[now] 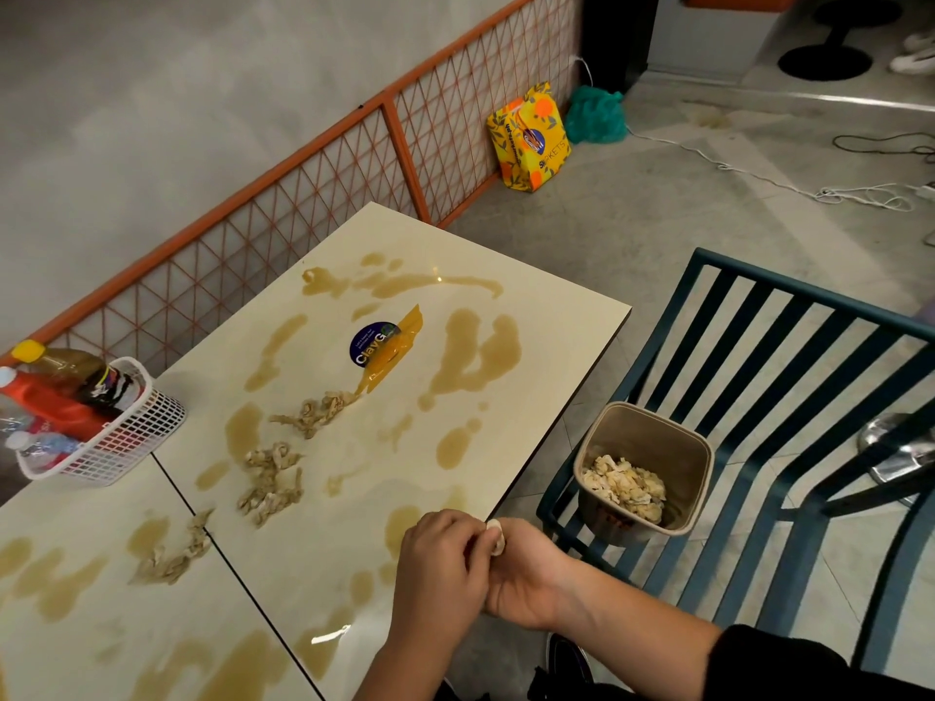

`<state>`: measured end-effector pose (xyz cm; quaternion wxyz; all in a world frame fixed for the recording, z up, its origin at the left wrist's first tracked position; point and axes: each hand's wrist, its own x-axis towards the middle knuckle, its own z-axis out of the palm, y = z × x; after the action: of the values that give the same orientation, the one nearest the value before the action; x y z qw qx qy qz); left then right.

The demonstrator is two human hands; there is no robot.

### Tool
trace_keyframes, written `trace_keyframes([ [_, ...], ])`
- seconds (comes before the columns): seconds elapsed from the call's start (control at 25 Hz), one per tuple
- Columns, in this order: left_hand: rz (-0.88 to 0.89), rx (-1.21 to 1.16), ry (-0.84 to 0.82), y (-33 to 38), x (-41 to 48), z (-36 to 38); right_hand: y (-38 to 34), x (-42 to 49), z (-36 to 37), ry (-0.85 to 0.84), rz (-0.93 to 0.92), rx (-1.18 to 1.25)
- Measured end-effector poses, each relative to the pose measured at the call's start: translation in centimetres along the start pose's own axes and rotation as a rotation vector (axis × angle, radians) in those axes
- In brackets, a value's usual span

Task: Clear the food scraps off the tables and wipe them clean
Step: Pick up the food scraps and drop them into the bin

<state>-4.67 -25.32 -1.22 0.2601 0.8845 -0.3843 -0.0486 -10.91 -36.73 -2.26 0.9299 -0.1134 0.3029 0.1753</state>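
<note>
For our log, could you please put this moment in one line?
left hand, right hand hold scrap | bin on chair | scraps, spills on tables

Two cream tables (pixel 551 316) set edge to edge, brown liquid smears (pixel 475 346) across both, clumped noodle scraps (pixel 270 485), round sticker (pixel 373 344) far centre, white basket (pixel 131 437) far left.

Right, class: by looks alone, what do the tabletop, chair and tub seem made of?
Tabletop: glossy cream laminate or stone-look slab; it mirrors a light. Chair: probably painted metal; thin teal slats. Tub: likely matte brown paperboard; thin rolled rim.
</note>
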Motion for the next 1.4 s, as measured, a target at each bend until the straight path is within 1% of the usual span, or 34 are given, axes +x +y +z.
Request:
trace_keyframes([
  [0.08, -0.069, -0.039, -0.014, 0.2, 0.1, 0.0, -0.3, -0.2, 0.1, 0.015, -0.002, 0.004],
  [0.12, -0.06, -0.048, -0.015, 0.0, 0.2, 0.1, -0.5, -0.1, 0.1, 0.03, -0.008, 0.016],
  [0.2, 0.035, -0.022, -0.016, -0.3, 0.2, 0.2, -0.8, 0.3, -0.5, 0.082, -0.044, 0.058],
  [0.32, 0.118, 0.006, -0.08, -0.6, 0.5, 0.0, -1.2, 0.8, -1.3, 0.138, -0.163, 0.046],
  [0.48, 0.145, 0.103, -0.062, -0.9, 0.9, -0.3, -0.6, 0.8, -1.5, 0.098, -0.175, 0.035],
  [0.56, 0.1, 0.107, -0.054, -1.0, 1.1, -0.3, -0.3, 0.6, -1.7, 0.06, -0.169, 0.039],
  [0.64, 0.048, 0.058, -0.046, -1.1, 1.2, -0.3, -0.4, 0.1, -1.9, 0.004, -0.206, -0.014],
  [0.68, 0.008, -0.006, -0.048, -1.1, 1.3, -0.4, -0.5, -0.2, -2.0, -0.014, -0.228, -0.052],
  [0.76, -0.113, -0.211, -0.095, -1.0, 1.5, -0.7, -0.7, -0.6, -2.2, 0.011, -0.255, -0.092],
  [0.84, -0.228, -0.393, -0.136, -1.4, 1.7, -0.8, -1.1, -0.6, -2.8, 0.12, -0.265, -0.06],
  [0.92, -0.355, -0.474, -0.126, -2.5, 1.6, -1.2, -1.9, 0.1, -4.3, 0.292, -0.311, -0.002],
  [1.0, -0.448, -0.495, -0.124, -4.1, 1.4, -1.8, -3.3, 0.4, -5.9, 0.464, -0.362, -0.016],
  [1.24, -0.623, -0.536, -0.117, -9.1, -0.2, -4.4, -8.6, -1.1, -13.2, 0.98, -0.526, -0.154],
  [1.32, -0.666, -0.541, -0.098, -10.4, -0.7, -5.1, -10.0, -1.3, -15.0, 1.088, -0.532, -0.144],
  [1.4, -0.701, -0.545, -0.082, -11.6, -1.3, -5.8, -11.2, -1.3, -15.6, 1.096, -0.486, -0.089],
])
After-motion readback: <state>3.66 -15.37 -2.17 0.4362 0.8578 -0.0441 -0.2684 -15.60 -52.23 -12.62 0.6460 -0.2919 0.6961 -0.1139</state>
